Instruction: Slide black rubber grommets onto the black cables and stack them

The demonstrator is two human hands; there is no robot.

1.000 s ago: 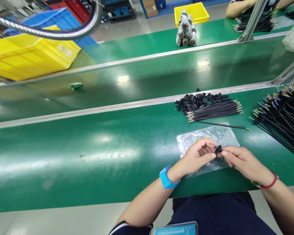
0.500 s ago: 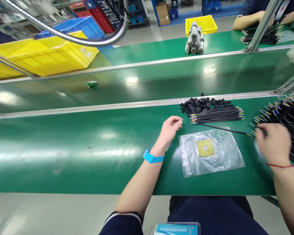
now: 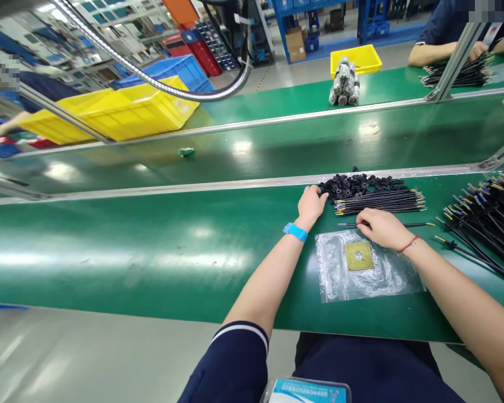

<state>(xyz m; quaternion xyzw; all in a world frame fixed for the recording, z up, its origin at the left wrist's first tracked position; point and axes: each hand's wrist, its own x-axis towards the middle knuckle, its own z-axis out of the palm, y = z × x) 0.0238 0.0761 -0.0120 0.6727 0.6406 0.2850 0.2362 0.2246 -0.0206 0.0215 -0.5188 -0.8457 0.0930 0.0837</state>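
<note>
At the left edge of a pile of small black flat parts with holes [image 3: 363, 183], my left hand [image 3: 311, 206] has its fingers curled in a pinch on one of them; the piece itself is mostly hidden. My right hand [image 3: 380, 226] pinches a single black cable [image 3: 418, 224] with bare coloured wire ends, which lies crosswise on the bench. Just behind that cable is a neat row of similar cables [image 3: 380, 202]. Below my right hand lies a clear zip bag [image 3: 334, 280] with a yellowish square plate [image 3: 353, 258] that has a hole in its middle.
A large heap of black cables [image 3: 495, 218] covers the right of the green bench [image 3: 151, 257]. One cable with a black piece on it [image 3: 451, 244] lies at the heap's near side. Behind the metal rail stand wrapped bundles [image 3: 343, 87] and yellow bins [image 3: 147, 112]. A co-worker's arm [image 3: 432, 54] is across.
My right hand has moved left from the cable heap onto the single cable. My left hand has moved forward to the black parts. The view has shifted somewhat.
</note>
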